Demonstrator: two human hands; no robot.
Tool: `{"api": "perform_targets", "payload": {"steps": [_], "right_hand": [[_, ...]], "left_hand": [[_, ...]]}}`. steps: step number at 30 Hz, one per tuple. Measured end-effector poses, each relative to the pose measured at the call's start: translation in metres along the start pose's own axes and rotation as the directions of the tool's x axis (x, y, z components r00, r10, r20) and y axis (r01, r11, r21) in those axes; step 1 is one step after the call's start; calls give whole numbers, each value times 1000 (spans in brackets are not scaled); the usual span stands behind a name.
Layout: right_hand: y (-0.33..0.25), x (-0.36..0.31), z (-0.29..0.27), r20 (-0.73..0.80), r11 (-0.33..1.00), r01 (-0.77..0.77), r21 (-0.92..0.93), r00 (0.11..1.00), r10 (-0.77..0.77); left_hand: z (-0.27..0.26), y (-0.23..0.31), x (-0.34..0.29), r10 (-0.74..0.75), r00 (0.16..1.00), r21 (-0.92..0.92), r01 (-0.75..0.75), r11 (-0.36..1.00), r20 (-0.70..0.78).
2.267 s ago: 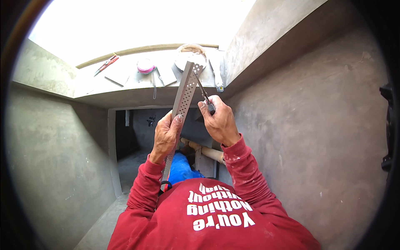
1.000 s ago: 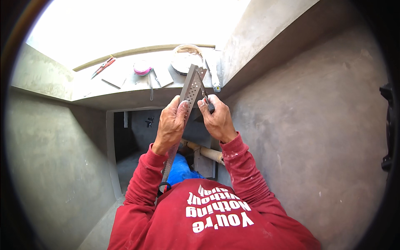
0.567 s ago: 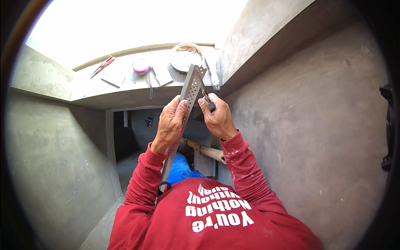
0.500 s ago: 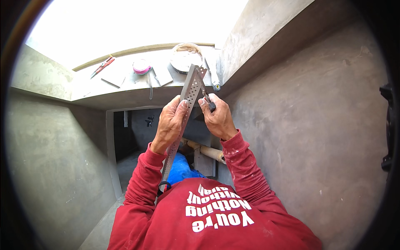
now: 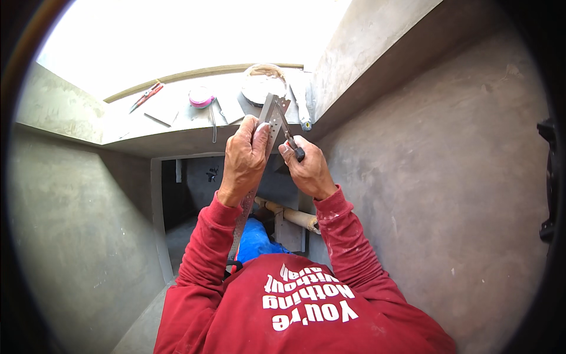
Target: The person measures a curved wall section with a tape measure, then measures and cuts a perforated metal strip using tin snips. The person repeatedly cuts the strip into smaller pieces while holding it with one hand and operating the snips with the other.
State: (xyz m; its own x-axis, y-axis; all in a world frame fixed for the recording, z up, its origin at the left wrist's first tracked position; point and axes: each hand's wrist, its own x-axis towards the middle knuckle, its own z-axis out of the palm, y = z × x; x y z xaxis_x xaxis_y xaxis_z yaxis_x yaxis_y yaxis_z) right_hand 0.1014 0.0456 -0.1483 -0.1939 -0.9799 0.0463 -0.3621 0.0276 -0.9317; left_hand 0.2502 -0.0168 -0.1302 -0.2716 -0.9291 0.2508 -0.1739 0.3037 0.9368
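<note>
A long, perforated metal corner bead [image 5: 272, 123] slants up in front of me, its lower end running down past my left forearm. My left hand [image 5: 244, 154] is closed around it near its top end, thumb on the holed face. In my right hand [image 5: 308, 168] is a slim dark metal tool with a black grip end [image 5: 300, 154]; its exact kind is unclear. The tool's narrow tip reaches up to the bead's top end, on the right side. Whether the tip touches the metal cannot be made out.
On the bright ledge stand a round tub [image 5: 259, 88] of pale paste and a pink-and-white tape measure [image 5: 201, 97]. A red-handled tool [image 5: 147, 96], flat pale plates [image 5: 230, 108] and a long-bladed tool [image 5: 302, 106] lie there. Plastered walls [image 5: 424, 194] flank me; a pipe [image 5: 300, 218] is below.
My left hand has slid upward along the corner bead, closer to its top end. My right hand and the tool have dropped very slightly.
</note>
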Motion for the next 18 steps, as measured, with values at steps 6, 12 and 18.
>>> {"api": "perform_targets", "payload": {"steps": [6, 12, 18], "right_hand": [[2, -2, 3, -20, 1000, -12, -14, 1000, 12], [3, -2, 5, -55, 998, -41, -48, 998, 38], [2, -2, 2, -70, 999, -31, -42, 997, 27]], "left_hand": [[1, -1, 0, 39, 999, 38, -38, 999, -16], [6, 2, -1, 33, 999, 96, -30, 995, -32], [3, 0, 1, -57, 998, -52, 58, 997, 21]]}}
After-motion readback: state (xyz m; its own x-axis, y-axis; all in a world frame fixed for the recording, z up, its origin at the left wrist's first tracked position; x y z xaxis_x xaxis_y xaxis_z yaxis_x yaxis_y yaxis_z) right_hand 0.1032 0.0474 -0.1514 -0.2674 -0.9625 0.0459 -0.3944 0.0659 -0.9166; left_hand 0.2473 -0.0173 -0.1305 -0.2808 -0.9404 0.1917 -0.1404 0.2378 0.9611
